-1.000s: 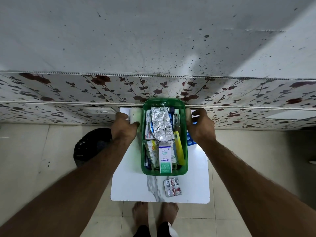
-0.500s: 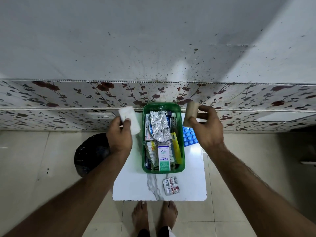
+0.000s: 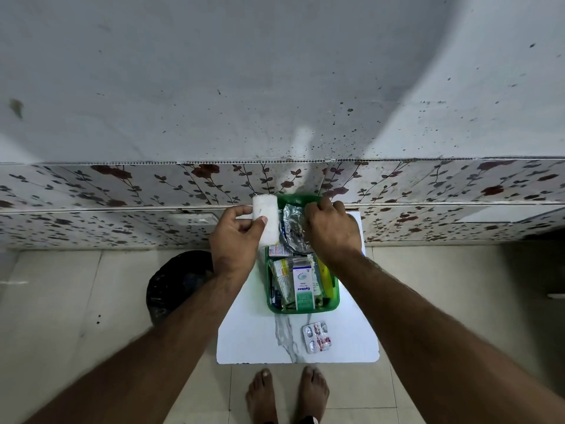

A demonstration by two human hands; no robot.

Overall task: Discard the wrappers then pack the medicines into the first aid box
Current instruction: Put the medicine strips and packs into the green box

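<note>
My left hand (image 3: 237,237) grips a white bandage roll (image 3: 265,220) between thumb and fingers, holding it upright just off the 9 o'clock edge of the green first aid box (image 3: 334,302), over its far left corner. My right hand (image 3: 331,231) reaches down into the far end of the box, at about 12 o'clock, with its fingers curled into the contents; I cannot tell whether it is holding anything there, since the fingertips are hidden from me.

The box sits on a small white marble-patterned table (image 3: 253,338) and is packed full. A crumpled silver foil strip (image 3: 292,228) lies at its far end, just beside my right hand. Nearer to me a white and green Optibex carton (image 3: 302,289) lies lengthwise, with other cartons and strips (image 3: 282,270) crowded on its 9 o'clock side and something yellow (image 3: 324,275) along the 3 o'clock wall.

Outside the box, at 6 o'clock from it on the bare table top, lies a silver blister pack (image 3: 317,336) with red markings, apart from the box.

On the floor at 9 o'clock from the table stands a black bin (image 3: 174,283). My bare feet (image 3: 287,393) show at the table's near edge.
</note>
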